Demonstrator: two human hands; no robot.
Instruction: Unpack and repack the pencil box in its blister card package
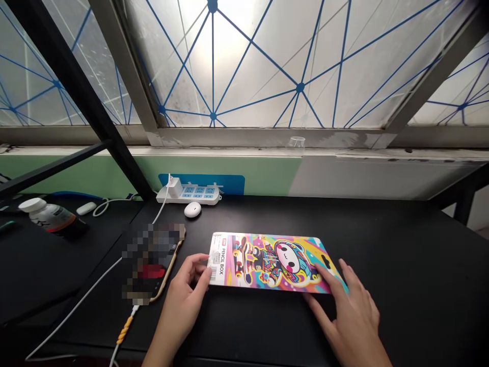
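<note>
A flat, colourful pencil box (263,262) is just above or on the black desk, its cartoon figure lying sideways and its "PENCIL BOX" label at the left end. My left hand (187,290) pinches that left end between thumb and bent fingers. At the right end, my right hand (351,306) has its index finger over the printed face and its thumb at the near edge, the other fingers loosely extended. The underside of the box is hidden.
Left of the box lies a phone (168,265), its screen blurred, with a white cable plugged in. Behind are a round white case (192,209) and a power strip (198,193). A bottle (51,216) lies at far left; a clear cup (297,142) stands on the sill.
</note>
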